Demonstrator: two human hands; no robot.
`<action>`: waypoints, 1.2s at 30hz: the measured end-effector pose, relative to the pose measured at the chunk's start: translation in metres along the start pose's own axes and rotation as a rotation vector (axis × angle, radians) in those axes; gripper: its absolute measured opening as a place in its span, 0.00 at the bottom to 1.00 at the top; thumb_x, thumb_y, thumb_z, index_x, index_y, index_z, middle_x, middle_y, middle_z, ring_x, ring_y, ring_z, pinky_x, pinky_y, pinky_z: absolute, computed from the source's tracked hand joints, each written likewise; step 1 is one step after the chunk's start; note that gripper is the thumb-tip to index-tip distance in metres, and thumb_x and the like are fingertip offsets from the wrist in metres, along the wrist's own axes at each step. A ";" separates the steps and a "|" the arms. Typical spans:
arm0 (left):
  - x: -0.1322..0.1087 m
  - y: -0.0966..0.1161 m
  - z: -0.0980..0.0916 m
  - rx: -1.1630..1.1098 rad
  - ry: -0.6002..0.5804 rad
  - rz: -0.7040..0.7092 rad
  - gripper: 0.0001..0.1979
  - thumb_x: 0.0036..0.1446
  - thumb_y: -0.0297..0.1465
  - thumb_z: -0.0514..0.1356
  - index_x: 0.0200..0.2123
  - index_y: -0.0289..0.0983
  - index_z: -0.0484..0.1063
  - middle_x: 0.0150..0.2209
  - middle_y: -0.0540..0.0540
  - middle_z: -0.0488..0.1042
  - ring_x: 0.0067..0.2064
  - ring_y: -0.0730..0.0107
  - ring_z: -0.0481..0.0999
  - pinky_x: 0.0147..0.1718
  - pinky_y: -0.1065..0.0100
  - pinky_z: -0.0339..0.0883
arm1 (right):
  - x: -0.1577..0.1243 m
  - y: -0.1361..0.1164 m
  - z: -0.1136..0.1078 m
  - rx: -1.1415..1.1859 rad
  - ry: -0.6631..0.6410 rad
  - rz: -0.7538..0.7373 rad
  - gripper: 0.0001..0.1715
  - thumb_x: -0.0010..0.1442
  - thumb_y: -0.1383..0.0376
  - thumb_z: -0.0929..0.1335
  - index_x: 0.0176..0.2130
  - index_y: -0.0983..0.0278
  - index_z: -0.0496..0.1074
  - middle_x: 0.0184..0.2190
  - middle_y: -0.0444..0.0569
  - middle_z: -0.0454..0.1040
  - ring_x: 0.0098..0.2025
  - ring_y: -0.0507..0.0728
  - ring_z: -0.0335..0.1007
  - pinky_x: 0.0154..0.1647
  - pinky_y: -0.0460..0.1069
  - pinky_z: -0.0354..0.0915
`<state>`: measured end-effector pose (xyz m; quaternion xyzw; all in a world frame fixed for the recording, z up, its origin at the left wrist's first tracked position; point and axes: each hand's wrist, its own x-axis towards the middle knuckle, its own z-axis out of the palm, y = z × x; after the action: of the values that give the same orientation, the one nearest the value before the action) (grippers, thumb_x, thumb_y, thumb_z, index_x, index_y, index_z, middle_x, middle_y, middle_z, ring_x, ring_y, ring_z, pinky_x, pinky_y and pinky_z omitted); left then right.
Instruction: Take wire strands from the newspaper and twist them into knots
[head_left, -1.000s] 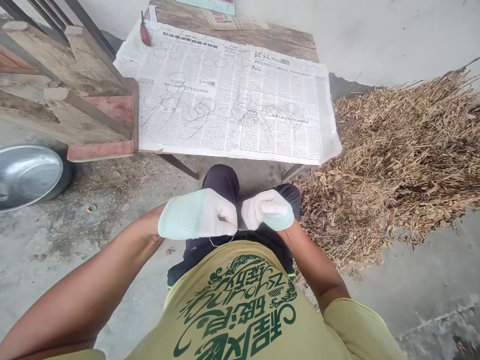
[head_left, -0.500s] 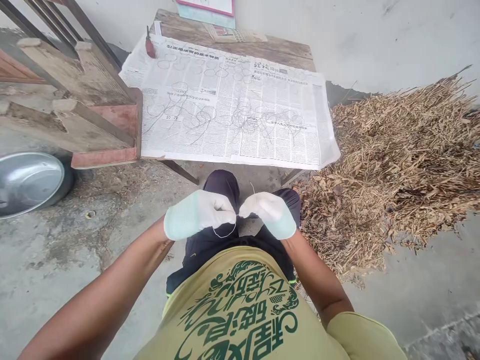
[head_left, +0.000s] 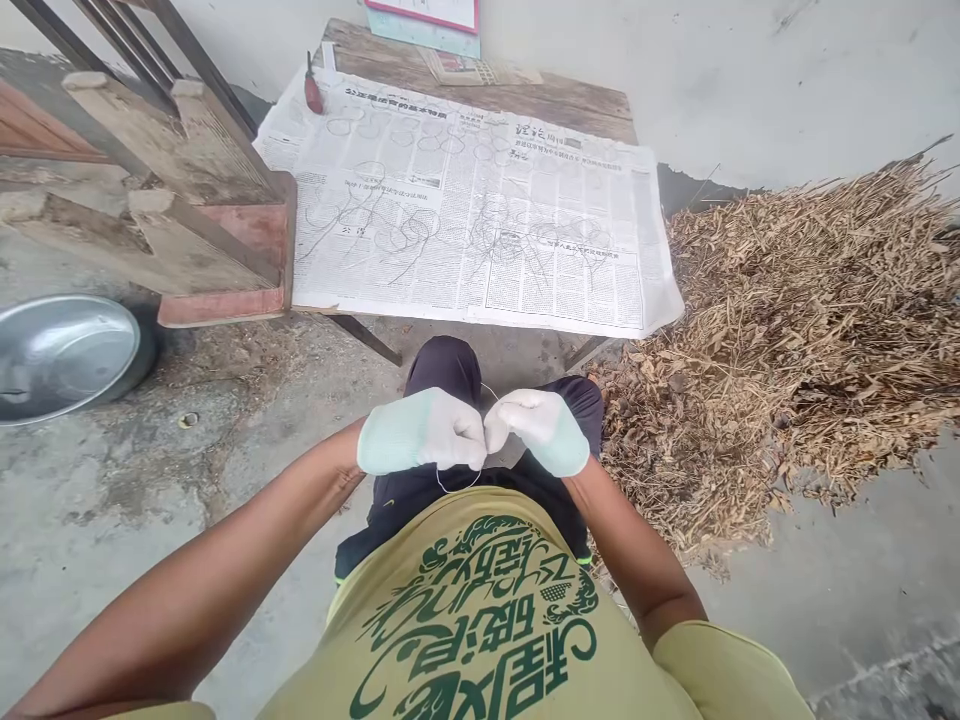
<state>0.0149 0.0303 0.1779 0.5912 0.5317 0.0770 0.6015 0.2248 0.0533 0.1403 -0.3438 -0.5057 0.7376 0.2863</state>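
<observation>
"Thin wire [head_left: 445,488], where was it?"

"In front of the table [head_left: 589,98], pinched between closed fingers of the left hand [head_left: 431,430] and, it seemed, the right hand [head_left: 536,425] just beside it."

"Any container?"

"One metal basin [head_left: 67,350] stood left of the table, its shiny inside showing."
</observation>
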 end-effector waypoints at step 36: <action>0.032 -0.018 0.049 -0.540 0.575 0.033 0.14 0.50 0.36 0.65 0.38 0.35 0.84 0.27 0.46 0.80 0.27 0.72 0.73 0.28 0.71 0.68 | 0.004 0.013 0.017 -0.111 0.256 0.329 0.10 0.63 0.66 0.70 0.30 0.65 0.73 0.21 0.41 0.74 0.20 0.47 0.68 0.21 0.41 0.62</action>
<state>0.0542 0.0173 0.1329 0.3743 0.6296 0.3865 0.5605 0.2077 0.0428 0.1310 -0.5279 -0.4420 0.6958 0.2048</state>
